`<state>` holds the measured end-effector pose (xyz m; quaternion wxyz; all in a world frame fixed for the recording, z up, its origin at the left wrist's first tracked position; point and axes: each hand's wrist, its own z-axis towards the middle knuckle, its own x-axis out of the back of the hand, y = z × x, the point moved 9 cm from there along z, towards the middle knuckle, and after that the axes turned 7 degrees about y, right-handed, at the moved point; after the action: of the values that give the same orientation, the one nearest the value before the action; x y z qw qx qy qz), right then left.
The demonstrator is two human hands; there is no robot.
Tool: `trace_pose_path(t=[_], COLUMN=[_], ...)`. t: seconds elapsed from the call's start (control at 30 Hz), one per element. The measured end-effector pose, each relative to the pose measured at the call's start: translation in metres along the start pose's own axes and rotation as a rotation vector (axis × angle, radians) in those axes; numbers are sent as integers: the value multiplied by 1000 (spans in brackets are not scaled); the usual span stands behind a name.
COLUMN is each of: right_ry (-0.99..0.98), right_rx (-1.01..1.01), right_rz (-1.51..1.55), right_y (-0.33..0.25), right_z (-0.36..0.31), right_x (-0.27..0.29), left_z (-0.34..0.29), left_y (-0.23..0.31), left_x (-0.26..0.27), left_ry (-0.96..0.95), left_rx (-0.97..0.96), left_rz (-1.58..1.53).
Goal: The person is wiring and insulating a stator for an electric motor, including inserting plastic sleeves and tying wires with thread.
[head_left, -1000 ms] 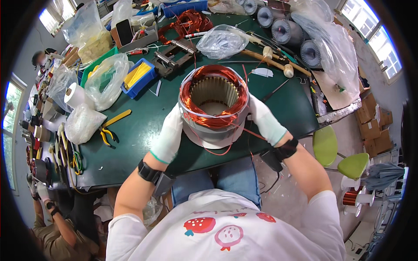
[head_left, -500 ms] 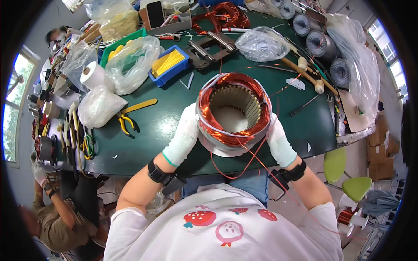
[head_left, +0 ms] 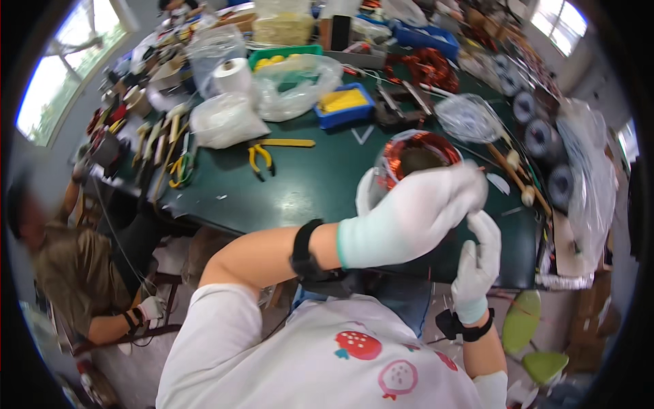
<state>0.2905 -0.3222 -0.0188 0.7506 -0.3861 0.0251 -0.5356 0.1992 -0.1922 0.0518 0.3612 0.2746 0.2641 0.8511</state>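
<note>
A motor stator wound with red-brown copper wire stands on the green table in front of me. My left hand, in a white glove with a teal cuff, reaches rightward across its near side and hides much of it. The left fingers are blurred and look curled together at the stator's right; what they hold, if anything, cannot be made out. Just below those fingertips is my right hand, also gloved, its fingers raised and bent with the thumb apart. Nothing is visible in it.
Yellow-handled pliers lie left of the stator. Behind are a blue bin of yellow strips, a metal clamp-like fixture and clear bags. Mallets and wire spools line the right. A co-worker sits at left.
Both hands have left the stator's sides. My left hand has swung right across its front, and my right hand has dropped nearer me. The view has shifted, with table items appearing farther right.
</note>
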Motion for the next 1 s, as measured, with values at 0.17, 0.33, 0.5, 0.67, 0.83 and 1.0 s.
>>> trace_pose_path(t=[0.17, 0.33, 0.5, 0.67, 0.83, 1.0], right_ry=[-222, -345, -556, -539, -540, -537], right_rx=[246, 254, 392, 411, 232, -409], right_rz=[-243, -11, -134, -233, -18, 361], right_y=[-60, -46, -37, -62, -50, -26], right_z=[64, 100, 70, 66, 98, 108], right_x=[-62, -89, -58, -92, -117, -111], left_z=[63, 88, 27, -109, -130, -125], left_y=[82, 67, 46, -189, -207, -193], left_x=[65, 174, 319, 419, 396, 391], left_ry=[407, 397, 588, -99, -239, -275], left_rx=[-530, 5, -357, 856, 1080, 791], left_rz=[391, -625, 1075, 1477, 1587, 1654])
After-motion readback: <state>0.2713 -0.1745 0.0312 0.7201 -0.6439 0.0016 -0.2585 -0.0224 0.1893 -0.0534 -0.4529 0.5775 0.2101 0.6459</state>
